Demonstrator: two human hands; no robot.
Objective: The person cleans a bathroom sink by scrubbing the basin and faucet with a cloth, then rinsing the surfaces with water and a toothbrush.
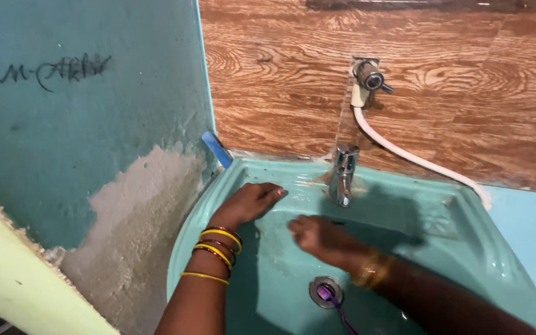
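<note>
**Teal basin being rubbed by both bare hands**

The teal sink (pixel 466 211) is being worked inside, and both hands are being kept against its wet surface. The left hand (pixel 249 201) is being pressed flat on the back-left wall of the bowl, its fingers (pixel 271 192) laid straight and close together with nothing between them. The right hand (pixel 317 236) is being held lower, on the slope just below the chrome tap (pixel 342 177), with its fingers curled under towards the palm; whether anything is being gripped there cannot be told.

Judged from this, a hand-scrubbing step is being carried out on the rear of the bowl. A further pass is being judged to call for flat, firm pressure and for the drain (pixel 325 290) to be kept clear of the sweeping hands.

The sink is being seen fixed in the corner of the teal wall (pixel 63 142) and the wood-grain panel (pixel 466 93). Its long axis is lying left to right along that panel, and its front rim is pointing towards the wearer. A purple-handled thing (pixel 340 310) is being left in the drain, its length running towards the near edge. A white hose (pixel 417 161) is being trailed from a wall valve (pixel 369 75) over the right rim, and a blue object (pixel 217 149) is resting at the back-left corner.
</note>
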